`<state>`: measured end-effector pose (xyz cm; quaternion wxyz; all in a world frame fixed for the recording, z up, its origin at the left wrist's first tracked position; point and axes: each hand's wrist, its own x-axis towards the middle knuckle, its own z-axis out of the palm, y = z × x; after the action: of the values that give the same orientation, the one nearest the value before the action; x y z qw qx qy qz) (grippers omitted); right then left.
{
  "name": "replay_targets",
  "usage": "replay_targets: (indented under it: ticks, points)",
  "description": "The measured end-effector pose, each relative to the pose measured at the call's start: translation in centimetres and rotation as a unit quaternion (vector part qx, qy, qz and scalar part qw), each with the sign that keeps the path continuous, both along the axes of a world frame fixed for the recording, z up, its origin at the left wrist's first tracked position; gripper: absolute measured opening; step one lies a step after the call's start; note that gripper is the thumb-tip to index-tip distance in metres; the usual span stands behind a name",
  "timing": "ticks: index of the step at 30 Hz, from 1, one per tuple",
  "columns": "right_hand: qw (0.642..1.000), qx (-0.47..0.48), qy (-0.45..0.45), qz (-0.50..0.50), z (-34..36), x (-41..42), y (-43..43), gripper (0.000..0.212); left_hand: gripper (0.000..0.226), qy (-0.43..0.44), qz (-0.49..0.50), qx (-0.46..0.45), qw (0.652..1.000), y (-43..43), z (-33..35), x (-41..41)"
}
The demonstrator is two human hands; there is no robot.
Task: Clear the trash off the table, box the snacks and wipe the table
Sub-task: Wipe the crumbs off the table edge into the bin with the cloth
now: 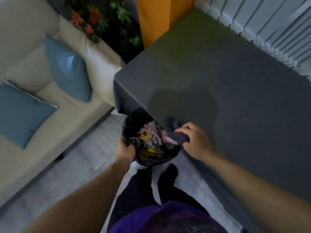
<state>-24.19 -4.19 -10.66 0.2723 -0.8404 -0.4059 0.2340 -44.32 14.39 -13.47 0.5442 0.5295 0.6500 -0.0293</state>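
Observation:
A grey table (227, 84) fills the right of the view. My right hand (195, 142) grips a dark grey cloth (176, 130) at the table's near left edge. Just below that edge is a trash bin lined with a black bag (133, 123). My left hand (126, 149) grips the bag's near rim. Inside the bin lie a yellow snack wrapper (148, 142) and pink and white wrappers (161, 133).
A cream sofa (55, 118) with two blue cushions (67, 69) stands to the left. A plant (107, 19) and an orange pillar (159, 15) are at the back, vertical blinds (269, 26) at the right. Light floor (75, 165) runs between sofa and table.

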Motion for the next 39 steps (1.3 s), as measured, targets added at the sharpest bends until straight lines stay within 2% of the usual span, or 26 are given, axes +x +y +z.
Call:
replay_targets:
  ticks: [2, 5, 7, 9, 11, 15, 18, 20, 23, 25, 27, 29, 31, 34, 39]
  points:
    - [0.999, 0.039, 0.000, 0.006, 0.9, 0.8, 1.2, 0.039, 0.054, -0.005, 0.011, 0.006, 1.000, 0.3, 0.6, 0.2]
    - [0.987, 0.081, -0.055, -0.130, 1.0, 4.5, 3.5, 0.046, 0.054, -0.010, 0.008, 0.004, 1.000, 0.6, 1.3, 0.3]
    - [0.961, 0.055, -0.063, -0.263, 1.1, 7.7, 5.0, 0.046, 0.056, -0.013, 0.007, 0.003, 1.000, 0.8, 1.4, 0.3]
    - [0.941, -0.021, -0.046, -0.335, 0.9, 9.5, 6.4, 0.040, 0.057, -0.011, 0.005, 0.000, 1.000, 0.9, 1.5, 0.3]
    - [0.952, -0.056, -0.059, -0.294, 0.7, 8.9, 7.7, 0.037, 0.056, -0.012, 0.004, -0.009, 1.000, 1.0, 1.5, 0.3]
    - [0.994, -0.022, -0.069, -0.078, 0.5, 4.1, 8.4, 0.040, 0.052, -0.010, 0.008, -0.021, 1.000, 0.8, 1.3, 0.3]
    - [0.998, -0.004, -0.015, 0.053, 1.0, 1.3, 8.4, 0.034, 0.049, -0.010, 0.009, -0.027, 1.000, 0.7, 1.3, 0.4]
    - [0.994, -0.023, 0.053, 0.088, 1.6, 1.1, 8.2, 0.037, 0.046, -0.014, 0.009, -0.036, 0.999, 0.7, 1.5, 0.5]
    - [0.998, 0.030, 0.043, 0.025, 2.8, 2.7, 7.6, 0.032, 0.047, -0.012, -0.001, -0.041, 0.999, 0.6, 1.7, 0.4]
    - [0.994, 0.071, -0.021, -0.085, 3.2, 4.7, 7.1, 0.034, 0.046, -0.011, -0.001, -0.036, 0.999, 0.4, 1.8, 0.2]
    - [0.971, 0.085, -0.106, -0.199, 3.8, 6.9, 6.2, 0.036, 0.043, -0.011, 0.001, -0.033, 0.999, 0.1, 1.9, 0.0]
    - [0.953, 0.045, -0.167, -0.249, 4.4, 8.7, 5.3, 0.035, 0.045, -0.012, 0.009, -0.032, 0.999, -0.1, 1.9, -0.3]
    - [0.961, -0.062, -0.167, -0.211, 4.1, 9.7, 4.5, 0.038, 0.049, -0.011, 0.018, -0.034, 0.999, -0.4, 1.9, -0.8]
    - [0.960, -0.226, -0.139, -0.088, 2.7, 9.4, 3.8, 0.052, 0.051, -0.013, 0.028, -0.026, 0.999, -0.7, 1.9, -1.7]
    - [0.947, -0.263, -0.173, -0.061, 2.2, 6.5, 4.5, 0.068, 0.048, -0.014, 0.029, -0.019, 0.999, -0.6, 1.9, -3.4]
